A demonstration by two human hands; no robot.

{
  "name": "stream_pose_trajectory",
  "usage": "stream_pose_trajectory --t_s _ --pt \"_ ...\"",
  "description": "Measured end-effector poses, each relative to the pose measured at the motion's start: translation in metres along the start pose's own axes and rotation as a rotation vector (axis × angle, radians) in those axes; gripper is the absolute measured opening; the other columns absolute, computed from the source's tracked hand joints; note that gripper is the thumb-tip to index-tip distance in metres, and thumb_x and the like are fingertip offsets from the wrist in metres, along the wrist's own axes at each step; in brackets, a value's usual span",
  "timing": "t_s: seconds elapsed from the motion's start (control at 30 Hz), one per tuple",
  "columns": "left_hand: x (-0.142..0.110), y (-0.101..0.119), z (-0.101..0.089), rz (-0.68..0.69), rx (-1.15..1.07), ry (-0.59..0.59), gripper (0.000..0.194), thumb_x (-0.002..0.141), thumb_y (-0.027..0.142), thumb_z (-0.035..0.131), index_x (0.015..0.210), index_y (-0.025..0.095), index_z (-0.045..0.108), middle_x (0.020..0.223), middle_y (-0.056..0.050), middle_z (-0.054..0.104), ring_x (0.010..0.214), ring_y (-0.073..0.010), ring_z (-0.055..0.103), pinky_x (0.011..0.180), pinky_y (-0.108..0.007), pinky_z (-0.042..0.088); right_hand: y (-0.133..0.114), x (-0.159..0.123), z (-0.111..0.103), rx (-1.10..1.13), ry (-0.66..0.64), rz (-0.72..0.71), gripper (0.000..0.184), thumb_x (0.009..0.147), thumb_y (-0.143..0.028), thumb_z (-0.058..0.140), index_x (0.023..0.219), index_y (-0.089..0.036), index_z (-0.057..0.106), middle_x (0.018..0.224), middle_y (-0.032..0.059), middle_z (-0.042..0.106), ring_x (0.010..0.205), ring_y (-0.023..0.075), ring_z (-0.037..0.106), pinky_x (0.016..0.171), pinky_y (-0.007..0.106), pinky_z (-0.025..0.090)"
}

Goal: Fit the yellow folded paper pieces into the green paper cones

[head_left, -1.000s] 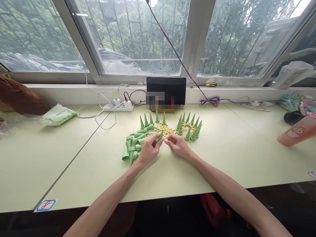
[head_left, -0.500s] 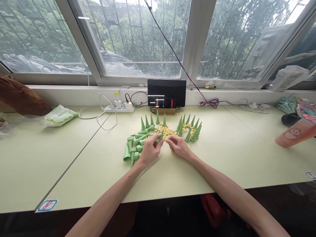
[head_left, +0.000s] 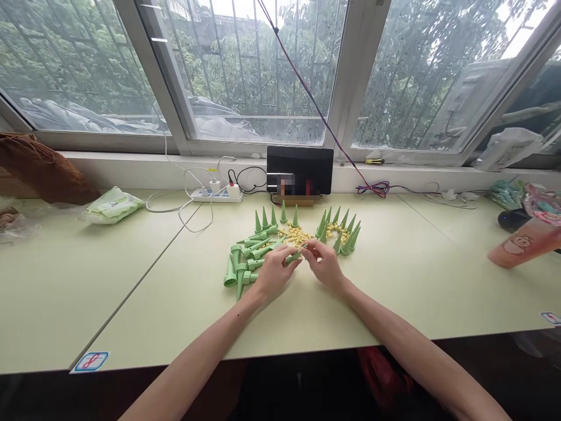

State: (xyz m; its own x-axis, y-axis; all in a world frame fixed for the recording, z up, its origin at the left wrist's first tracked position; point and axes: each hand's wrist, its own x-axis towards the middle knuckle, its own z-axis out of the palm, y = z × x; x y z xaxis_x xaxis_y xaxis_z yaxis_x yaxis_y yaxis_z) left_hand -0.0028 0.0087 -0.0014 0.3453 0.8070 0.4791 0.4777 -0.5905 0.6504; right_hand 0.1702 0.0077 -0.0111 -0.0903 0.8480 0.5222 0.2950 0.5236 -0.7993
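My left hand is closed around a green plastic cone spike, tilted with its narrow end toward the right hand. My right hand pinches at that end with thumb and forefinger, apparently on a small yellow peg mostly covered by the fingertips. Just beyond both hands lies a pile of small yellow pegs. Left of my left hand, several green cone spikes lie heaped on their sides. Other green cones stand upright in a curve at the right, with yellow pegs among them, and more upright cones stand behind the heap.
A black tablet leans at the back of the table. To its left are a white power strip and loose cables. A wipes packet lies at left; a pink tumbler is tilted at right.
The cone in my left hand has tipped from nearly upright to slanted. My right fingertips have come up to its narrow end. The whole view has shifted slightly.
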Motion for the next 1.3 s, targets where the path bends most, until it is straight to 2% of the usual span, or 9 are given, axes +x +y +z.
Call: stream_pose_trajectory --t_s 0.13,0.33,0.43,0.53,0.7,0.83,1.07,1.23,1.3 --pt "-0.001 0.003 0.001 -0.013 0.002 -0.028 0.009 0.088 0.026 0.064 0.092 0.019 0.068 0.082 -0.001 0.060 0.058 -0.0112 0.044 0.061 -0.027 0.039 -0.001 0.000 0.001 -0.011 -0.011 -0.021 0.026 0.094 -0.043 0.053 0.087 -0.019 0.060 0.079 0.0062 0.065 0.065 0.0166 0.060 0.059 0.029 0.049" --pt "0.000 0.010 0.001 -0.036 0.016 -0.062 0.013 0.088 0.027 0.065 0.079 0.018 0.064 0.077 0.000 0.058 0.058 -0.0121 0.045 0.060 -0.028 0.037 -0.015 0.005 -0.009 -0.035 -0.121 0.044 0.023 0.092 -0.042 0.057 0.089 -0.020 0.059 0.071 0.0025 0.063 0.056 0.0145 0.055 0.052 0.028 0.045" --pt "-0.001 0.012 0.001 -0.008 0.001 -0.078 0.017 0.094 0.032 0.057 0.089 0.019 0.068 0.081 -0.002 0.061 0.058 -0.0119 0.046 0.061 -0.028 0.038 -0.025 0.011 -0.022 -0.059 -0.169 0.078 0.023 0.092 -0.042 0.057 0.086 -0.020 0.060 0.069 0.0019 0.062 0.053 0.0141 0.053 0.049 0.027 0.043" --pt "-0.001 0.011 0.001 0.019 -0.014 -0.050 0.024 0.098 0.036 0.051 0.096 0.019 0.068 0.085 -0.003 0.064 0.055 -0.0109 0.044 0.061 -0.028 0.039 -0.035 0.020 -0.040 -0.116 -0.161 0.086 0.025 0.090 -0.043 0.058 0.083 -0.020 0.062 0.068 0.0023 0.064 0.050 0.0137 0.052 0.048 0.027 0.042" --pt "0.000 0.007 0.003 0.036 -0.029 -0.009 0.029 0.099 0.038 0.048 0.094 0.018 0.068 0.084 -0.003 0.065 0.054 -0.0103 0.042 0.061 -0.027 0.040 -0.048 0.044 -0.072 -0.278 -0.139 0.112 0.021 0.086 -0.037 0.060 0.078 -0.018 0.066 0.068 0.0041 0.068 0.049 0.0142 0.055 0.048 0.028 0.043" --pt "0.000 0.007 0.004 0.037 -0.031 -0.017 0.029 0.100 0.037 0.047 0.092 0.018 0.067 0.086 -0.004 0.065 0.055 -0.0101 0.043 0.063 -0.028 0.041 -0.049 0.059 -0.087 -0.408 -0.134 0.147 0.018 0.082 -0.030 0.060 0.073 -0.016 0.066 0.067 0.0053 0.069 0.044 0.0129 0.054 0.048 0.027 0.043" --pt "0.000 0.007 0.004 0.029 -0.040 -0.036 0.030 0.100 0.037 0.046 0.092 0.017 0.067 0.089 -0.005 0.067 0.056 -0.0108 0.045 0.064 -0.029 0.042 -0.042 0.067 -0.090 -0.475 -0.219 0.207 0.020 0.082 -0.025 0.056 0.066 -0.017 0.064 0.062 0.0015 0.070 0.033 0.0108 0.052 0.049 0.027 0.048" --pt "0.000 0.008 0.004 0.033 -0.035 -0.041 0.028 0.100 0.036 0.047 0.091 0.017 0.067 0.089 -0.005 0.067 0.056 -0.0106 0.045 0.064 -0.029 0.041 -0.033 0.071 -0.087 -0.526 -0.244 0.177 0.022 0.081 -0.019 0.055 0.061 -0.017 0.064 0.054 0.0001 0.067 0.032 0.0112 0.053 0.061 0.030 0.054" --pt "0.000 0.009 0.004 0.032 -0.031 -0.045 0.028 0.100 0.035 0.047 0.091 0.017 0.067 0.090 -0.004 0.067 0.056 -0.0105 0.045 0.064 -0.029 0.041 -0.031 0.071 -0.086 -0.546 -0.253 0.194 0.023 0.081 -0.017 0.055 0.060 -0.017 0.064 0.050 -0.0005 0.066 0.032 0.0120 0.054 0.062 0.031 0.053"
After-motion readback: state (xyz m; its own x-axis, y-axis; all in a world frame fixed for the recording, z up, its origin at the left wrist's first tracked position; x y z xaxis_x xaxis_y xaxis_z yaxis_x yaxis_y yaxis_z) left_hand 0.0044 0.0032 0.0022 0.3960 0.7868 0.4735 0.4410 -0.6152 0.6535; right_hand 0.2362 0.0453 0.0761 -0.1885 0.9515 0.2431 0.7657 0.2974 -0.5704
